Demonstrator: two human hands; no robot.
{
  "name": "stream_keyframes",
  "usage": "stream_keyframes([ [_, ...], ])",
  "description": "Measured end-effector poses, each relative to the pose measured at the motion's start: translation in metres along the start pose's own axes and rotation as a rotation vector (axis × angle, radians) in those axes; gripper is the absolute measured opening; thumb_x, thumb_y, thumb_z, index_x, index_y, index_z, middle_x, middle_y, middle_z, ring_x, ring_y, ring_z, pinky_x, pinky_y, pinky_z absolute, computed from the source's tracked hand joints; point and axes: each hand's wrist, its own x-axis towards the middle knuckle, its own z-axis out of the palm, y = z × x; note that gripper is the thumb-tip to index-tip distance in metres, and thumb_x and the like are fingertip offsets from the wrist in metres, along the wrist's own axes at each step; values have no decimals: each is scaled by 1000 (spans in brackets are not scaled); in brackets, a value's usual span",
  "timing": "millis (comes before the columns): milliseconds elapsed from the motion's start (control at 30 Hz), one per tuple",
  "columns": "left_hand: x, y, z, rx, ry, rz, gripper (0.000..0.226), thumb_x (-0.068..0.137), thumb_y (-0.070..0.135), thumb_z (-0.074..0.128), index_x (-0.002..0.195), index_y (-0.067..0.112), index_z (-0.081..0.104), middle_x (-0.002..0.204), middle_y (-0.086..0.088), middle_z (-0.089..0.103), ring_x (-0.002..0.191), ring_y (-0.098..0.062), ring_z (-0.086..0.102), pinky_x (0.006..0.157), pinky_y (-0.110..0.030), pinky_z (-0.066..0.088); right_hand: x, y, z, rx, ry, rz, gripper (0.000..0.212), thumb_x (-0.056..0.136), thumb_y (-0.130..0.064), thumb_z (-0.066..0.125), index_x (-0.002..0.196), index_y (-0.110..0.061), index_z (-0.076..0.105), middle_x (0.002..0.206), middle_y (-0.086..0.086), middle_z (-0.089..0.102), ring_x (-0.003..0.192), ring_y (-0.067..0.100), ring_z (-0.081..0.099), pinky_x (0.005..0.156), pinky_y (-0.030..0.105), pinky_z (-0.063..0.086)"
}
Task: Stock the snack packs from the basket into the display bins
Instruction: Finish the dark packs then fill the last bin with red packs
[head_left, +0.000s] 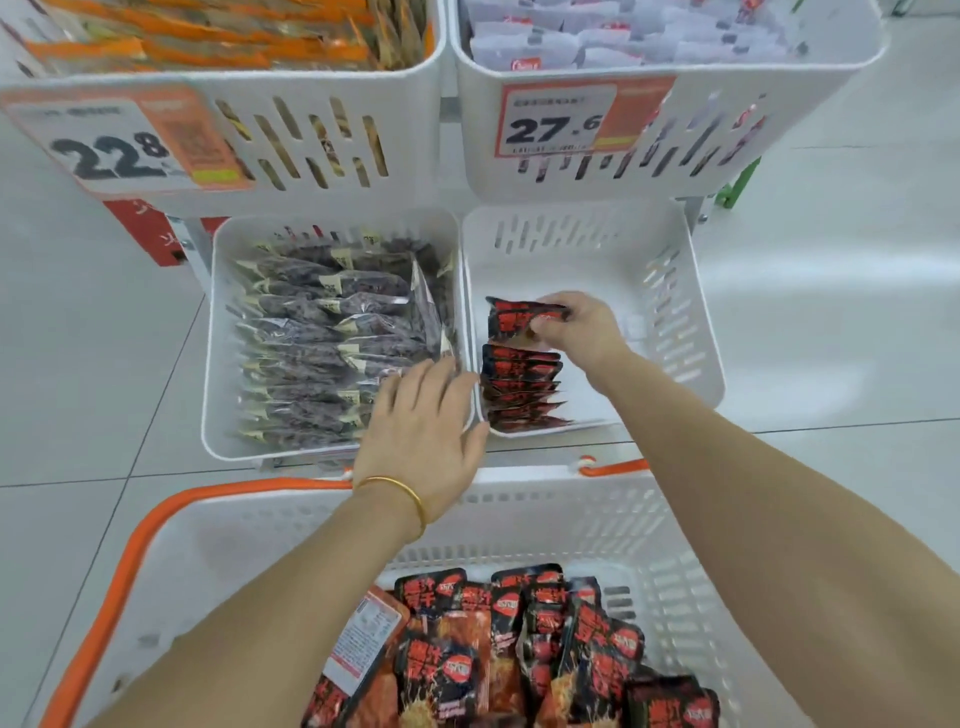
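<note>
Red-and-black snack packs (524, 654) fill the white basket (223, 551) with orange handles at the bottom. My right hand (576, 325) pinches a red-and-black pack (511, 318) inside the lower right display bin (675, 291), just behind a row of several like packs (519, 387) standing along that bin's left wall. My left hand (423, 434) hovers with straight fingers over the divide between the two lower bins, holding nothing.
The lower left bin (221, 322) is full of dark purple packs. Above stand two upper bins, the left one (332, 83) with orange packs and a 22.8 tag, the right one (675, 73) with white packs and a 27.6 tag. Grey tiled floor lies all around.
</note>
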Motion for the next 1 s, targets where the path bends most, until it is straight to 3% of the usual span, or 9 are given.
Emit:
stream_keyframes([
  [67, -1, 0, 1, 6, -11, -11, 62, 87, 47, 15, 134, 18, 44, 142, -6, 42, 132, -27, 35, 111, -46, 27, 5, 12, 8, -72, -139, 85, 20, 87, 8, 54, 98, -7, 61, 91, 10, 57, 88, 23, 53, 77, 33, 45],
  [167, -1, 0, 3, 10, -21, -25, 62, 87, 46, 14, 134, 19, 43, 143, -5, 41, 133, -25, 34, 111, -44, 27, 2, 6, 11, -139, -243, 140, 27, 83, 2, 44, 101, -7, 60, 90, 4, 56, 86, 20, 51, 69, 25, 39],
  [233, 0, 0, 2, 10, -14, -32, 63, 86, 46, 14, 134, 19, 43, 142, -5, 42, 132, -25, 34, 110, -43, 28, -2, 0, 11, -193, -327, 140, 36, 80, -6, 44, 112, -7, 61, 96, 2, 55, 88, 19, 49, 70, 27, 34],
  [300, 1, 1, 2, 8, -17, -29, 64, 85, 46, 13, 135, 19, 43, 143, -5, 41, 133, -24, 34, 110, -42, 27, -6, 0, 10, -150, -318, 161, 36, 91, -16, 45, 124, -15, 60, 110, -4, 55, 95, 11, 52, 75, 25, 33],
  [400, 0, 1, 2, -2, -22, -29, 67, 83, 46, 9, 136, 19, 41, 144, -4, 39, 134, -24, 31, 111, -41, 25, -9, 8, 6, -158, -290, 125, 32, 99, -31, 42, 116, -19, 65, 111, -8, 59, 92, 2, 54, 72, 17, 36],
  [533, 0, 1, 1, 5, -28, -28, 72, 81, 46, 3, 139, 20, 37, 146, -2, 35, 136, -22, 27, 112, -39, 22, -8, 10, 6, -281, -316, 33, 30, 100, -23, 41, 115, -14, 66, 125, 1, 59, 115, 15, 52, 101, 28, 38],
  [700, 1, 0, 0, 12, -26, -22, 71, 81, 46, 3, 138, 20, 37, 145, -2, 37, 135, -21, 28, 111, -38, 23, -11, 11, 1, -369, -327, -30, 38, 103, -29, 35, 135, -18, 51, 144, -2, 45, 134, 14, 38, 110, 26, 25],
  [867, 7, -4, -3, -14, -14, -16, 47, 94, 37, 32, 138, 18, 37, 144, -4, 36, 133, -23, 28, 107, -38, 24, -49, -14, -22, -288, -68, -215, 29, 99, -16, 46, 125, -16, 59, 131, 0, 56, 126, 15, 47, 102, 16, 29],
  [1000, 4, -3, -1, -44, 2, -25, 43, 95, 32, 36, 134, 15, 40, 139, -8, 40, 129, -27, 32, 104, -41, 27, -156, -23, -45, -20, -6, -185, 25, 92, 0, 52, 106, -17, 65, 105, -1, 64, 97, 9, 60, 83, 14, 43],
])
